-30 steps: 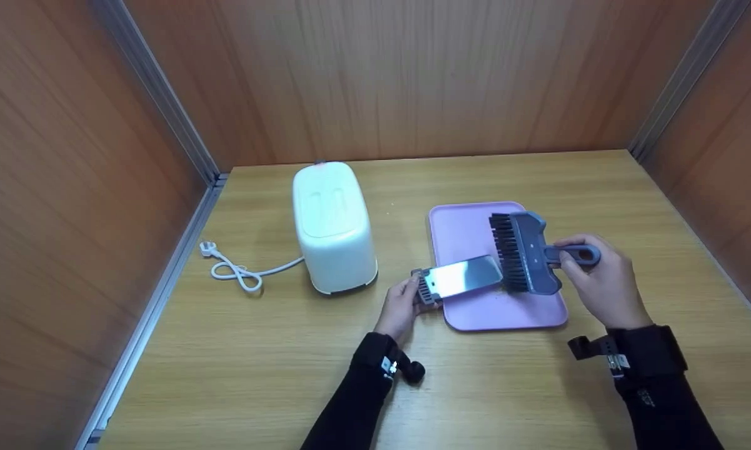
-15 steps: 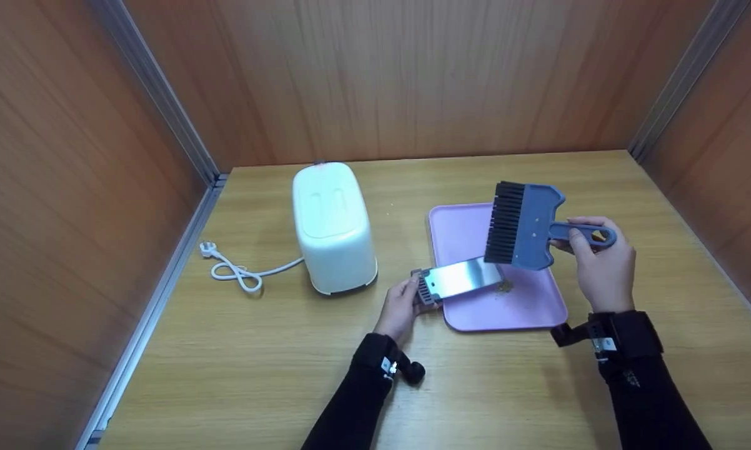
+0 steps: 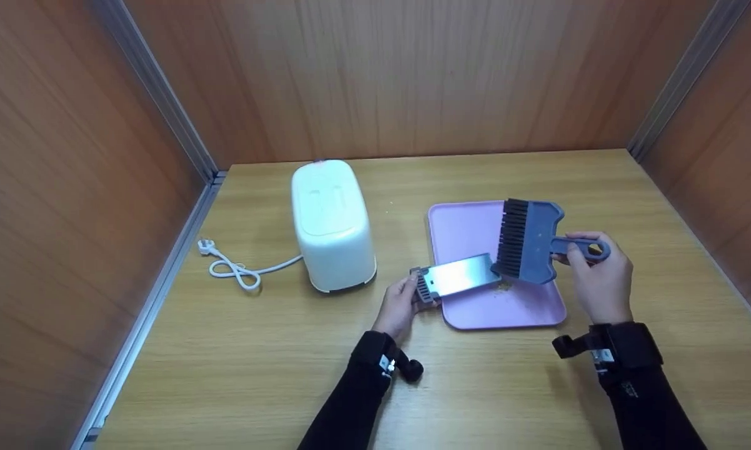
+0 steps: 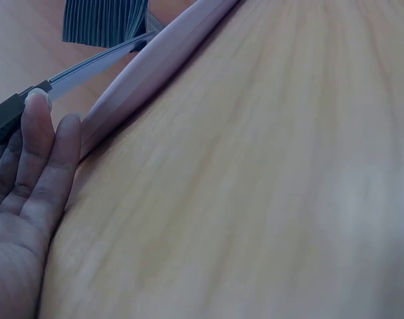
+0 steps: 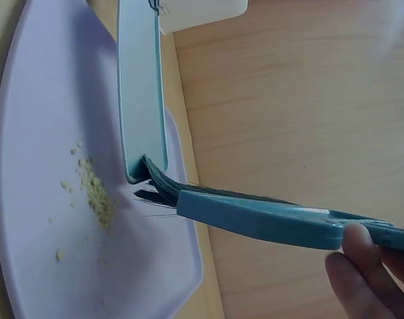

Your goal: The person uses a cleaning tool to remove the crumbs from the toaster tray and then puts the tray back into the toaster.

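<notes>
My left hand (image 3: 400, 306) holds the dark ribbed end of a narrow metal crumb tray (image 3: 460, 277), tilted over a lilac tray (image 3: 507, 315). In the right wrist view, yellowish crumbs (image 5: 99, 203) lie on the lilac tray below the crumb tray's free end. With thumb and fingers, my right hand (image 3: 605, 284) pinches the handle of a wide blue brush (image 3: 538, 240). Its dark bristles (image 5: 165, 189) bend against the free end of the crumb tray. The left fingertips lie beside the lilac tray's rim (image 4: 132, 83), and the thumb is hidden in that view.
A white rounded appliance (image 3: 333, 225), toaster-like in shape, stands left of the lilac tray. Its white cord (image 3: 278, 267) is knotted and ends in a plug (image 3: 207, 247) at the left. Wooden walls close the table (image 3: 257, 362) at the back and sides.
The brush was lifted off the crumb tray's end and away to the upper right, exposing crumbs; now it has come back down to that end. My left hand keeps the crumb tray in place.
</notes>
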A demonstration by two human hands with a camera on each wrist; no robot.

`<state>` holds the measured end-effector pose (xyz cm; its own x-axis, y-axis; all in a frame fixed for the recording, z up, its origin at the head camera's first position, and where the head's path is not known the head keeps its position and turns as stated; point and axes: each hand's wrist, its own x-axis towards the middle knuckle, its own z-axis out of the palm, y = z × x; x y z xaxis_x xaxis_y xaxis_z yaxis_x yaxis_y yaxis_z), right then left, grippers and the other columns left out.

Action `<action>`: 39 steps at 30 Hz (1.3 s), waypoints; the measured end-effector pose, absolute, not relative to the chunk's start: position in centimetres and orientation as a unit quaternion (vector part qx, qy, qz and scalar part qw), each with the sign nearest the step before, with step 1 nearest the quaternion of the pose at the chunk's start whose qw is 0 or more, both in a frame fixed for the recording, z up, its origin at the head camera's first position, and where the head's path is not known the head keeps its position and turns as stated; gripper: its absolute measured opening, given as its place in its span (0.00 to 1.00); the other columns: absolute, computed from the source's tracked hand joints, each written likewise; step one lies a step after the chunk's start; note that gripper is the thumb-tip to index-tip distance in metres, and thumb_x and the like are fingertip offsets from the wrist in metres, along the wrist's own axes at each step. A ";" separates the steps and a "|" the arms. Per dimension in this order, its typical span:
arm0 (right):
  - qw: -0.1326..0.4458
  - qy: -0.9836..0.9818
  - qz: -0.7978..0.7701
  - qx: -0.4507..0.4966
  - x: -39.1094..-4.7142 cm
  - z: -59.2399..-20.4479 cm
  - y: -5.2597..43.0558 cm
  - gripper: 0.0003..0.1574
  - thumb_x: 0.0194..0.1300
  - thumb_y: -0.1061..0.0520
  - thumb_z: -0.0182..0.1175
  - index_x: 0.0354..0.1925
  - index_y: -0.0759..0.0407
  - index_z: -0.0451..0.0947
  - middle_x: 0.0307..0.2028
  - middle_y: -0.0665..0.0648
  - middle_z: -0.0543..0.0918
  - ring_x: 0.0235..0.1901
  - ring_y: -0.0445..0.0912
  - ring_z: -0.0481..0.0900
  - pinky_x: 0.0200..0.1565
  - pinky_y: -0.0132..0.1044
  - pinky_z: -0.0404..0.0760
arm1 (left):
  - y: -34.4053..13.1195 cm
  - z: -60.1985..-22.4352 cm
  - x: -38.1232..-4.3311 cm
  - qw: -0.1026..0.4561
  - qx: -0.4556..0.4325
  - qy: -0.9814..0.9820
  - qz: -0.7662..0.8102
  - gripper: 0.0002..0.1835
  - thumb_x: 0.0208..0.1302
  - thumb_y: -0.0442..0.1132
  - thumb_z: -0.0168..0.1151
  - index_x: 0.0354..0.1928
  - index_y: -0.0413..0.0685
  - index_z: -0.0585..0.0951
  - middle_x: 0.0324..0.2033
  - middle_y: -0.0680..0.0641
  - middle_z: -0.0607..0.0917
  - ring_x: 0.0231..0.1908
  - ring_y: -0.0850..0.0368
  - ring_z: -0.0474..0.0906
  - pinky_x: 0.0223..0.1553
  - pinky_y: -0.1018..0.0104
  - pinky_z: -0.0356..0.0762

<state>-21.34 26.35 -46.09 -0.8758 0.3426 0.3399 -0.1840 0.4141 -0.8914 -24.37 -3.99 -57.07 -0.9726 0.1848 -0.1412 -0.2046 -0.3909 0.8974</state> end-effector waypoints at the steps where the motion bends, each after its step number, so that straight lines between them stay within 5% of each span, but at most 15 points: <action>1: 0.245 -0.810 0.531 -0.046 -21.2 -45.9 26.4 0.14 0.79 0.62 0.57 0.56 0.69 0.80 0.47 0.63 0.87 0.37 0.36 0.90 0.42 0.25 0.87 | -4.0 -57.0 -24.4 0.117 -0.009 0.539 0.834 0.24 0.89 0.39 0.41 0.71 0.24 0.70 0.62 0.30 0.83 0.53 0.51 0.86 0.52 0.60 0.88; 12: 0.243 -0.848 0.471 -0.018 -20.3 -45.3 26.3 0.13 0.77 0.63 0.57 0.54 0.69 0.82 0.47 0.65 0.87 0.38 0.27 0.84 0.38 0.19 0.82 | -3.9 -57.0 -24.5 0.122 -0.022 0.537 0.834 0.25 0.89 0.40 0.41 0.72 0.25 0.70 0.63 0.31 0.83 0.54 0.50 0.86 0.52 0.60 0.88; 26: 0.261 -0.852 0.452 0.031 -19.9 -44.8 26.3 0.10 0.74 0.67 0.61 0.50 0.69 0.84 0.42 0.65 0.89 0.36 0.34 0.88 0.35 0.19 0.80 | -4.0 -57.2 -24.4 0.112 0.004 0.545 0.831 0.25 0.89 0.39 0.40 0.71 0.22 0.69 0.61 0.29 0.83 0.52 0.52 0.87 0.48 0.62 0.88; 31: 0.261 -0.856 0.445 0.030 -19.7 -44.6 26.5 0.11 0.75 0.66 0.60 0.51 0.69 0.83 0.43 0.66 0.89 0.35 0.29 0.84 0.32 0.19 0.77 | -4.0 -57.3 -24.4 0.113 -0.004 0.540 0.834 0.25 0.89 0.39 0.40 0.71 0.23 0.69 0.60 0.31 0.84 0.51 0.53 0.86 0.48 0.62 0.88; 39: 0.278 -0.821 0.498 -0.017 -19.9 -43.9 26.0 0.13 0.76 0.65 0.60 0.54 0.69 0.83 0.46 0.63 0.88 0.37 0.29 0.85 0.39 0.19 0.81 | -3.9 -57.2 -24.4 0.113 -0.011 0.535 0.837 0.25 0.89 0.40 0.41 0.71 0.24 0.70 0.59 0.31 0.84 0.50 0.53 0.87 0.50 0.61 0.88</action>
